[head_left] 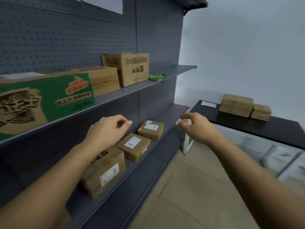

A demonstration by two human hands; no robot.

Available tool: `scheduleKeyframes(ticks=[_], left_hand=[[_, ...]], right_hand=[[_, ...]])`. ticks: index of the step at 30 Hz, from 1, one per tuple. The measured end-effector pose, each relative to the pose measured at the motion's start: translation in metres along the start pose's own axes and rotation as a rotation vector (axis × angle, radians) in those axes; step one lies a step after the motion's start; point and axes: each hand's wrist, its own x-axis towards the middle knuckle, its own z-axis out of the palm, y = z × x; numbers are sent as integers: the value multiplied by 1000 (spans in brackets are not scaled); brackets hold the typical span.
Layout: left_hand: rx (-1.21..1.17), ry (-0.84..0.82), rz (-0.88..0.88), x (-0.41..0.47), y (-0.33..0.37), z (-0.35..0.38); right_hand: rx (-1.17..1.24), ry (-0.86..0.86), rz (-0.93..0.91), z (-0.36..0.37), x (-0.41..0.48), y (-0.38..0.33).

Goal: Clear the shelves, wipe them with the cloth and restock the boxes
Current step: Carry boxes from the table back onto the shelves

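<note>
3 boxes (133,147) on lower shelf (171,113): small cardboard, likely light, stiff; take by opposite sides. Left hand (109,128) above, right hand (196,126) off shelf's end; fingers (127,123) loosely curled, empty.

Matt grey metal shelf (125,93); brown cardboard boxes (134,146); green cloth (156,77).

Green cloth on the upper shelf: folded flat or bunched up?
Bunched up: the green cloth lies in a crumpled heap beside the tall box.
</note>
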Motion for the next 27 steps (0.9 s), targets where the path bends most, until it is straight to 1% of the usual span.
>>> scheduleKeyframes(ticks=[3,7,12,15,21,27], left_hand=[[-40,-51,16,20,30,49],[-61,-161,46,42,64,111],[-121,-295,95,65,103,178],[-190,-364,147,87,118,216],[-127,-450,261,141,144,274],[-139,-495,332,199,160,315]], right_hand=[[-28,10,98,-10,-10,61],[-56,11,254,-17,-24,134],[-103,11,406,-18,-35,206],[-100,18,489,-17,-32,238],[-116,32,630,-14,-17,284],[-106,49,746,-12,3,317]])
